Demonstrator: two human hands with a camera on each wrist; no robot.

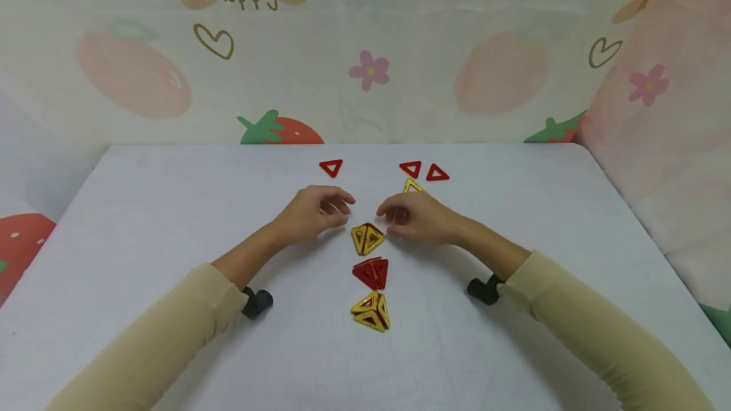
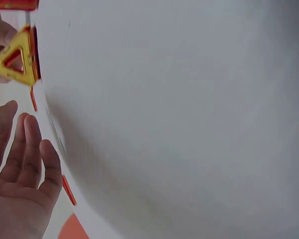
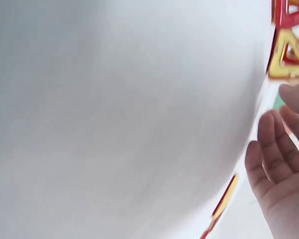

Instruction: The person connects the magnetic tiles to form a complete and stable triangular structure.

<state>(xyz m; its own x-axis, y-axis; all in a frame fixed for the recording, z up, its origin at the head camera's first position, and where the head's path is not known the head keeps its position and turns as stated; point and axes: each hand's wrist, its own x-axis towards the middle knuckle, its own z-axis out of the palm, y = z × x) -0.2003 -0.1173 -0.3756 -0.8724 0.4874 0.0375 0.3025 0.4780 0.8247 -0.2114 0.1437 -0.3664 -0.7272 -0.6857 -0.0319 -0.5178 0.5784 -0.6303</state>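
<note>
Three small pyramids built from triangular frame tiles stand in a line down the middle of the white table. The farthest is a yellow pyramid (image 1: 366, 241), then comes a red pyramid (image 1: 368, 273), and nearest is another yellow pyramid (image 1: 372, 316). On the left of the far yellow pyramid hovers my left hand (image 1: 316, 213), fingers loosely bent, holding nothing. My right hand (image 1: 422, 217) is on its other side, also holding nothing, fingers loosely curved. Both wrist views show a gap between the fingertips and the yellow pyramid (image 2: 29, 69).
At the back of the table lie flat triangle tiles: a red one (image 1: 330, 163) left of centre, two red ones (image 1: 418, 170) to the right. A yellow triangle tile (image 1: 407, 186) lies just behind my right hand, partly covered by it. A patterned cloth (image 1: 422, 100) hangs behind the table.
</note>
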